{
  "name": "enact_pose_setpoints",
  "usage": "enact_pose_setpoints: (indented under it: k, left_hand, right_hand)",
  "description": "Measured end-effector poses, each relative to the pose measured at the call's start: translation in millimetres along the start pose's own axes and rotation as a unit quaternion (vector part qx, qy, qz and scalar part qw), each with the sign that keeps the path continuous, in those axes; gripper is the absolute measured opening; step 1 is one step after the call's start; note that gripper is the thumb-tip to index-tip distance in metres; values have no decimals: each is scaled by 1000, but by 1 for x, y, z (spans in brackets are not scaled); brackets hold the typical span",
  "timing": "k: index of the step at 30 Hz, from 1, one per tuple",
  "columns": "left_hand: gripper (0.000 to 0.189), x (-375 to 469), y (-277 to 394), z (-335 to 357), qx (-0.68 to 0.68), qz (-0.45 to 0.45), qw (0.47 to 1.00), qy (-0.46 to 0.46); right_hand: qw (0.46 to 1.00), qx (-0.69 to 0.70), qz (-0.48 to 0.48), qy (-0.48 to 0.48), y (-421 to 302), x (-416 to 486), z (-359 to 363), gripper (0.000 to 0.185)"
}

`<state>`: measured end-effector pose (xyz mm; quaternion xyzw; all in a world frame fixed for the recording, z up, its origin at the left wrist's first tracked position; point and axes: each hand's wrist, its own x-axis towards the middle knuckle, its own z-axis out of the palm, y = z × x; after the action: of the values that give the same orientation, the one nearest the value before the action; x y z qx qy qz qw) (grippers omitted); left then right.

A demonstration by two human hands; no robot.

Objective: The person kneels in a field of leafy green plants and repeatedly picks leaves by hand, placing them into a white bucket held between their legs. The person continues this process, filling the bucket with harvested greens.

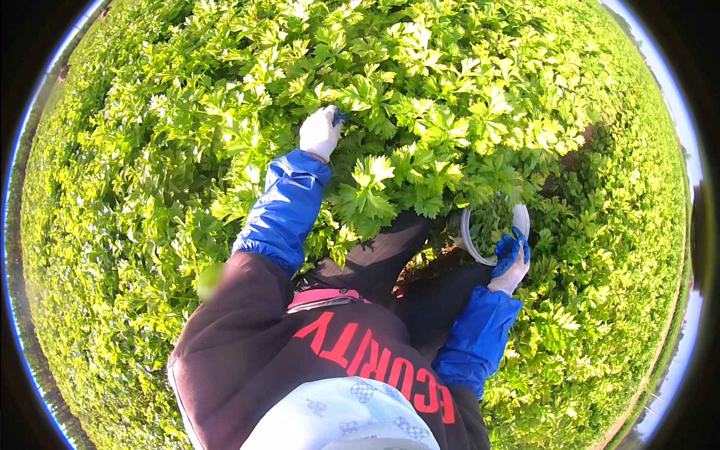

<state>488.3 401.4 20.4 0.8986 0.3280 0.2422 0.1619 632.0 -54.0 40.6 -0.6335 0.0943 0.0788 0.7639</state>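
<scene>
My left hand (322,133), in a white work glove with blue coating, is curled among the leaf tops of celery-like plants (388,107). Leaves and the back of the glove conceal whether its fingers pinch anything. Lower on the right, my right hand (511,261) wears a matching glove with its blue palm showing. Its fingers are closed at the rim of a white round bucket (477,252), beside my leg. Green leafy matter (488,228) shows within the rim, and overhanging leaves cover the far part of the bucket.
Dense leafy crop (140,185) surrounds me on all sides. My dark-trousered legs (377,253) stand among the plants, with bare soil (433,270) showing between them. A shaded gap (568,174) with some soil lies beyond the bucket to the right.
</scene>
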Motion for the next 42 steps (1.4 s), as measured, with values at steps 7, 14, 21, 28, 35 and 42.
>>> enact_pose_setpoints:
  k: [7,14,21,28,35,42]
  left_hand:
    - [15,-18,-8,-47,-407,-261,875,9]
    - [50,0,-16,-18,-25,-142,987,-67]
    - [41,20,-29,23,93,-114,974,-169]
    - [31,-11,1,-15,-32,-61,996,-53]
    - [52,-14,40,-24,-166,-107,980,-37]
    - [44,21,53,6,-67,-105,992,-24]
  right_hand:
    - [1000,-13,-16,-18,-1,-2,-1,34]
    - [999,-22,-7,-23,1,0,-3,36]
    - [999,-18,-6,-30,2,2,-1,35]
    - [1000,-19,4,-22,0,0,-5,35]
    - [999,-17,0,-32,0,0,-2,35]
    - [999,-11,1,-31,-2,-3,-2,34]
